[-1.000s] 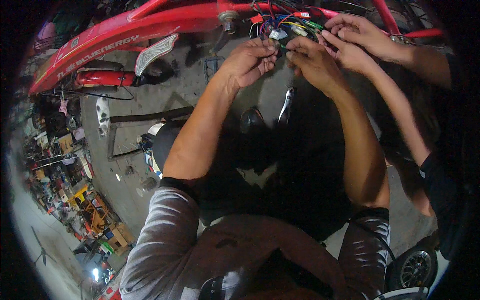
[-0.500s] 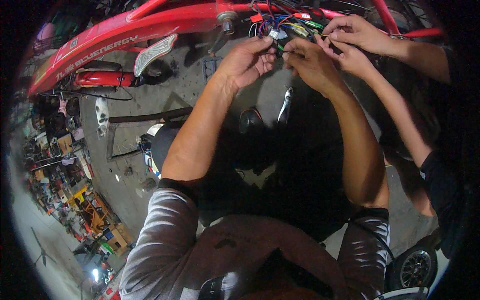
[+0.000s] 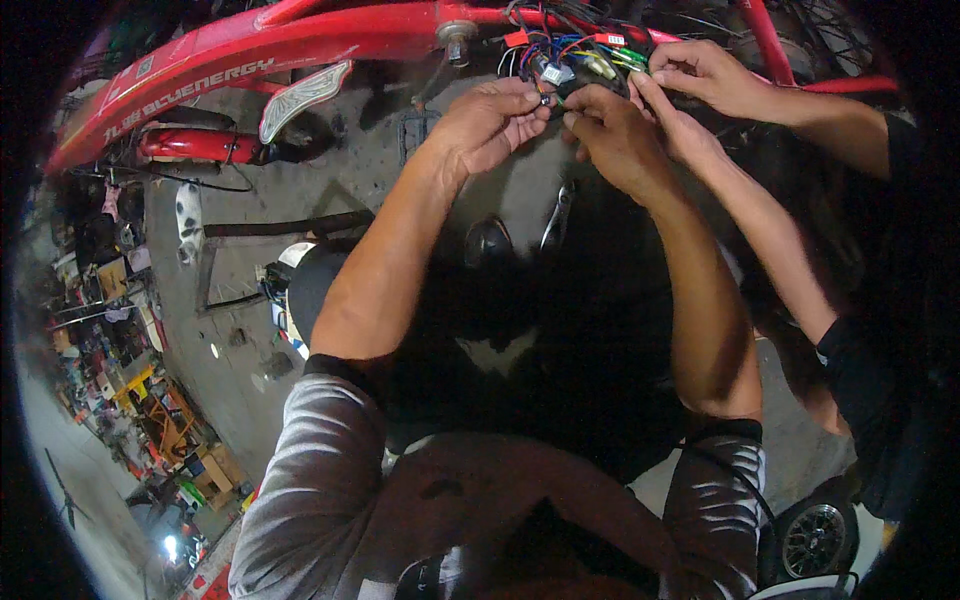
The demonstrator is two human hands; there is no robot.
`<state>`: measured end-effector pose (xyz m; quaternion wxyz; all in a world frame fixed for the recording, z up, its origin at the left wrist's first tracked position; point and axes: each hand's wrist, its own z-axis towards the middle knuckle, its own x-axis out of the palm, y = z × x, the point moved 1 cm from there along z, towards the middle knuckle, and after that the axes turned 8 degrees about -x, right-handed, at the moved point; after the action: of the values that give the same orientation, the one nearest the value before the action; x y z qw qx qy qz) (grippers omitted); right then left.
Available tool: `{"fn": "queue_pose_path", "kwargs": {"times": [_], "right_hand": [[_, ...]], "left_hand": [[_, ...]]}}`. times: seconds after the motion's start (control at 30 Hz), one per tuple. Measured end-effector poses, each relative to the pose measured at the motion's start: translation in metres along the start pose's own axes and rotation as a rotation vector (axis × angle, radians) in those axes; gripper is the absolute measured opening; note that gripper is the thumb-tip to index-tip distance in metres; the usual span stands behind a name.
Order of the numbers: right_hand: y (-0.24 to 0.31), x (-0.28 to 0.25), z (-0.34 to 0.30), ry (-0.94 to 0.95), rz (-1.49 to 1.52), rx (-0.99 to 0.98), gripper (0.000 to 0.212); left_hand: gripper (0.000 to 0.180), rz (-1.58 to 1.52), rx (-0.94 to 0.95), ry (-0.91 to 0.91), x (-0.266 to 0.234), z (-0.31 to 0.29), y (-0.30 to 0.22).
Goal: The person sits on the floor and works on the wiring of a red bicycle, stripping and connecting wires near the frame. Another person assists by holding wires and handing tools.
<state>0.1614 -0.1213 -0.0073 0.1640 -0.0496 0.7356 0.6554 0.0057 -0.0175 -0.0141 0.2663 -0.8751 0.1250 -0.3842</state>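
Note:
Below a red vehicle frame (image 3: 375, 38) hangs a bundle of coloured wires (image 3: 572, 46) with red, white and green connectors. My left hand (image 3: 497, 122) pinches a small dark connector (image 3: 545, 99) between thumb and forefinger, its other fingers loosely curled. Close to its right, my right hand (image 3: 618, 132) has its thumb and forefinger closed at a thin greenish wire (image 3: 560, 104); the grip itself is partly hidden. A white connector (image 3: 553, 74) hangs just above my left fingertips. On the right, a co-worker's two hands (image 3: 705, 80) work at the green connectors (image 3: 634, 60).
A silver footrest (image 3: 305, 100) juts from the frame. Pliers-like metal tool (image 3: 558, 215) lies beneath my hands. On the floor at left are a dark metal frame (image 3: 285, 226) and heaped parts and boxes (image 3: 150, 400). A small wheel (image 3: 815, 540) stands lower right.
The view has shifted slightly. My left fingertips have come down from beside the white connector, and the dark connector now shows in them. The co-worker's hands have moved closer to the green connectors.

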Motion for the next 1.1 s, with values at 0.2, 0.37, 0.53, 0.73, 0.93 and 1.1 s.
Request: {"fn": "queue_pose_path", "kwargs": {"times": [0.2,0.37,0.53,0.73,0.93,1.1], "right_hand": [[0.000,0.002,0.000,-0.001,0.079,-0.002,0.021],[-0.002,0.002,0.002,0.006,0.036,0.015,0.022],[-0.004,0.004,0.004,-0.018,0.001,-0.033,0.022],[-0.005,0.004,0.001,-0.002,0.038,-0.007,0.021],[-0.008,0.004,0.004,-0.008,-0.014,-0.067,0.023],[-0.012,0.006,0.005,-0.006,-0.109,-0.047,0.026]], "left_hand": [[0.012,-0.029,0.014,0.023,-0.005,0.003,0.003],[0.009,-0.020,0.034,0.041,-0.005,0.004,0.002],[0.008,-0.037,0.035,0.057,-0.005,0.003,0.001],[0.010,-0.012,0.043,0.022,-0.005,0.003,0.003],[0.013,0.015,-0.009,-0.051,-0.005,0.003,0.004],[0.018,0.031,-0.023,-0.089,-0.004,0.000,0.006]]}}
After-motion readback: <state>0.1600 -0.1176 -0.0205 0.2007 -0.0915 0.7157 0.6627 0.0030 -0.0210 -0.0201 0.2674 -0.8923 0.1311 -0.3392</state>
